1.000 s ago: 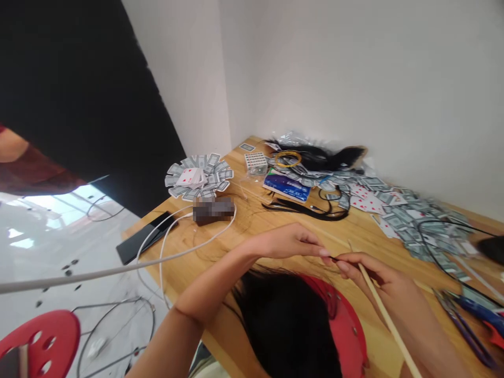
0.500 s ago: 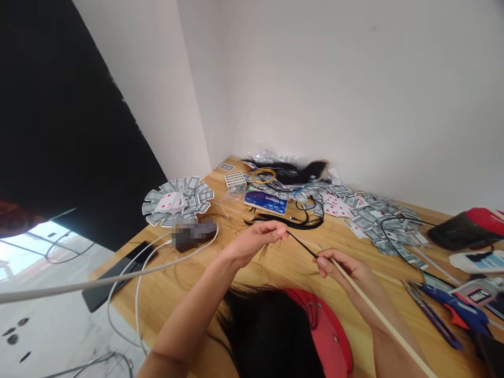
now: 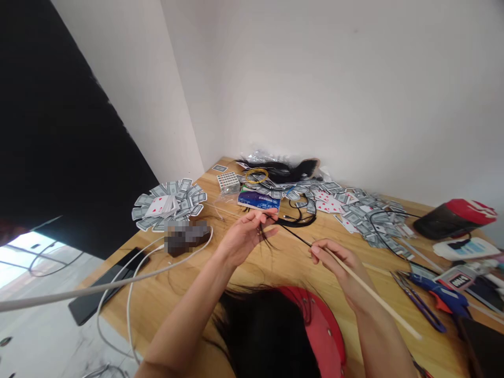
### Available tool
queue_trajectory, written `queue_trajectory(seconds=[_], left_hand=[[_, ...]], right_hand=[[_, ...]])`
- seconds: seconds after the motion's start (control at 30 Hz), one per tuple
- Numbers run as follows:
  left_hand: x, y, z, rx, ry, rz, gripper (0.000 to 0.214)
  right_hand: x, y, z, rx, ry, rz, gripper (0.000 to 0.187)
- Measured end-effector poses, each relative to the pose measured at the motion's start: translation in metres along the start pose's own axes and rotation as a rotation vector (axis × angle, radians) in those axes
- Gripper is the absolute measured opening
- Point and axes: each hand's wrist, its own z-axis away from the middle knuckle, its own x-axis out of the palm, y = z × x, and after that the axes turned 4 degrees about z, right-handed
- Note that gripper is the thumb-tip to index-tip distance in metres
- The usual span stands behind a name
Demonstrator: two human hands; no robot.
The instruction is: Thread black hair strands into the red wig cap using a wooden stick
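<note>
Honey-toned wooden counter (image 3: 165, 299) is running away from the person toward a white wall corner (image 3: 208, 131), and nearest of all, a mass of long black hair (image 3: 268, 336) is hanging into view beside a red studded band (image 3: 321, 328). Just above, the hands are working apart, not touching. The left hand (image 3: 246, 236) is raised and pinching a few fine black strands (image 3: 265, 235), while the right hand (image 3: 334, 265) is gripping a long pale wooden rod (image 3: 374, 293) slanting down to the right. A thin black strand (image 3: 295, 235) is stretching from the left hand's fingers toward the rod's upper end, above the counter.

To the right, purple-handled scissors (image 3: 417, 302) and a blue glue gun (image 3: 441, 294) are lying near the rod. To the left, a white cable (image 3: 118, 278) is crossing the counter's edge beside a black smartphone (image 3: 102, 286) and a pixelated object (image 3: 187, 237).

Farther off, a fan of playing cards (image 3: 169, 205) is spreading out, and more cards (image 3: 354, 210) are lying scattered along the wall. A blue card packet (image 3: 258, 200), a clear grid box (image 3: 228, 182), a yellow wire coil (image 3: 256, 175) and a bundle of black hair (image 3: 283, 169) are sitting toward the corner.
</note>
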Motion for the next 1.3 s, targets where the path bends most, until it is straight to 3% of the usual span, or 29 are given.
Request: queue_trajectory(seconds=[0.17,0.3,0.43,0.6,0.7,0.83,0.93,1.17,1.23,1.3], left_hand=[[-0.019,0.015,-0.014,0.129,0.206,-0.011,0.020],[-0.032,0.033,-0.019,0.344,0.383,-0.038,0.025],[-0.029,0.038,-0.016,0.497,0.440,-0.192,0.026],[-0.013,0.001,-0.014,0.556,0.336,-0.645,0.017],[-0.006,-0.031,-0.014,0.440,0.165,-0.985,0.018],[-0.001,-0.060,-0.014,0.271,-0.037,-1.155,0.025],[0.000,-0.064,-0.015,0.207,-0.095,-1.243,0.030],[-0.002,-0.047,-0.016,0.111,-0.208,-1.484,0.035],[-0.003,-0.044,-0.015,0.109,-0.175,-1.597,0.038],[-0.004,-0.042,-0.015,0.114,-0.111,-1.664,0.039]], right_hand=[[-0.007,0.003,-0.003,-0.026,0.021,0.152,0.031],[-0.008,0.004,-0.004,0.034,0.033,0.382,0.028],[-0.004,0.007,-0.005,0.117,0.011,0.611,0.020],[0.004,0.001,-0.004,0.034,-0.129,0.701,0.023],[0.007,-0.013,0.001,-0.091,-0.170,0.695,0.018],[0.009,-0.022,0.004,-0.186,-0.142,0.686,0.021],[0.008,-0.017,0.001,-0.186,-0.109,0.683,0.021],[0.005,-0.003,-0.004,-0.202,-0.084,0.596,0.016],[0.004,-0.004,-0.003,-0.189,-0.045,0.573,0.015],[0.003,-0.007,-0.001,-0.188,-0.004,0.553,0.027]])
